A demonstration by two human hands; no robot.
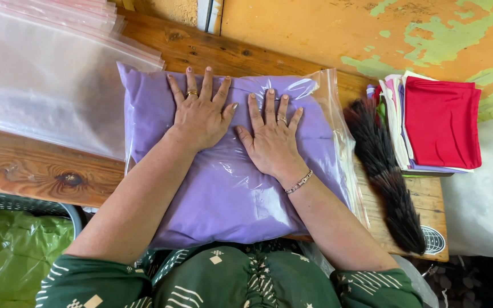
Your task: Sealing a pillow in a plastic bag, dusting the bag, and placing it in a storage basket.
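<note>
A clear plastic zip bag [338, 142] filled with folded purple cloth [229, 194] lies on a wooden table [35, 168]. Both palms press flat on top of the bag, side by side. My left hand [201, 111] rests on the upper middle with fingers spread, a ring on one finger. My right hand [270, 140] lies just to its right, also flat with fingers spread, wearing a ring and a bracelet at the wrist. Neither hand grips anything.
A stack of empty clear plastic bags [41, 74] lies at the table's left. A dark bristle brush [389, 177] lies right of the bag. Folded cloths, red on top [441, 122], are stacked at the right. A basket with green plastic [12, 251] sits lower left.
</note>
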